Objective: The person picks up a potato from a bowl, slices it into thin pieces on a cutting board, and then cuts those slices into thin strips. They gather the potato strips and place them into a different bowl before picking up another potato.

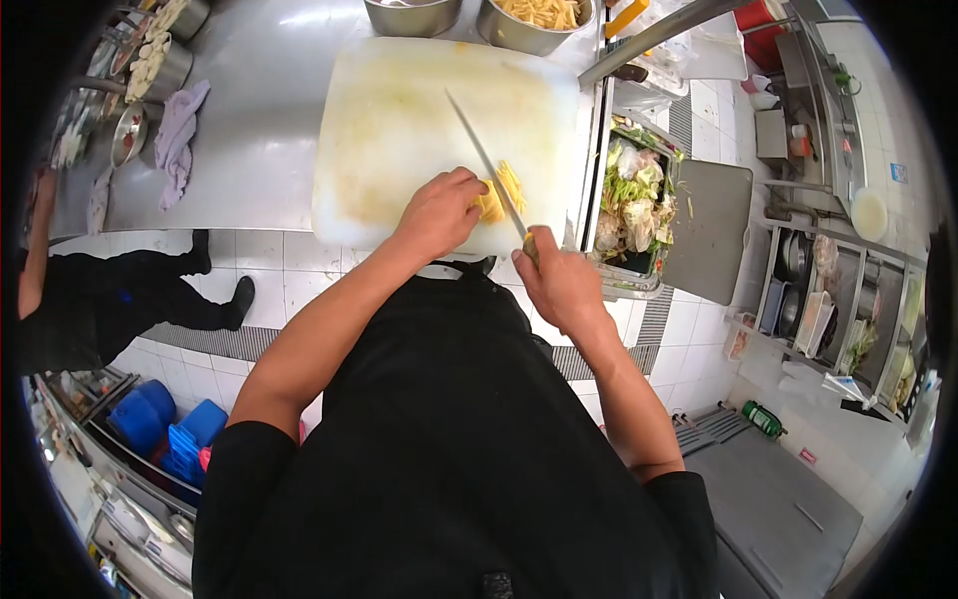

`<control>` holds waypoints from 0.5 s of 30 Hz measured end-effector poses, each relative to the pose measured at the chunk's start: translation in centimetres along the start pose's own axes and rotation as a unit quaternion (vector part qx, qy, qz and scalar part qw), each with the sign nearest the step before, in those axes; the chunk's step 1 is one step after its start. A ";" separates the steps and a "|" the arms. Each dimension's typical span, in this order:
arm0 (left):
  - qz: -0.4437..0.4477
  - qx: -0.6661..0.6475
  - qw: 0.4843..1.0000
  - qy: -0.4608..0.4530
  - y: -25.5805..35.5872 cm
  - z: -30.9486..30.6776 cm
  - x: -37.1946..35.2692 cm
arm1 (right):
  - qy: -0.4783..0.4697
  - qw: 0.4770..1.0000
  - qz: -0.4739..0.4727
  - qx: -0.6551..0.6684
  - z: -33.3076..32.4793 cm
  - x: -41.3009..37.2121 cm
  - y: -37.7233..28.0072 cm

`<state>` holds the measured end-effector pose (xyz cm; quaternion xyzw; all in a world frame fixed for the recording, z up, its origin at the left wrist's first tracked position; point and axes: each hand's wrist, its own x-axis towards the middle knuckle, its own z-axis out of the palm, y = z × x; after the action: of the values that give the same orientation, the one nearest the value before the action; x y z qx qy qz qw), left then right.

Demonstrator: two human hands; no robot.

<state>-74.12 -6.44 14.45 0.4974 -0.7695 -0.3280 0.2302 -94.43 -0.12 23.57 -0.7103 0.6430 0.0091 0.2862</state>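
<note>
A white cutting board with yellowish stains lies on the steel counter in front of me. My right hand is closed around the handle of a kitchen knife, whose long blade points away and to the left. Directly under the blade sits a small pile of pale yellow vegetable strips, which look like potato. My left hand presses curled fingers against the yellow pieces on the left side of the blade. Its fingertips are partly hidden.
A metal bowl of yellow strips stands beyond the board, beside another metal bowl. To the right is a bin of vegetable scraps. A purple cloth hangs over the counter edge. Another person stands at left.
</note>
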 end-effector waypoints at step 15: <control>0.000 0.044 0.998 -0.047 -0.4 1.0 0.6 | -0.015 0.998 -0.034 -0.050 0.0 -0.2 0.3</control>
<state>-74.78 -6.84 13.51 0.4911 -0.7929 -0.3173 0.1716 -94.74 0.08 23.55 -0.7452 0.6124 0.0423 0.2604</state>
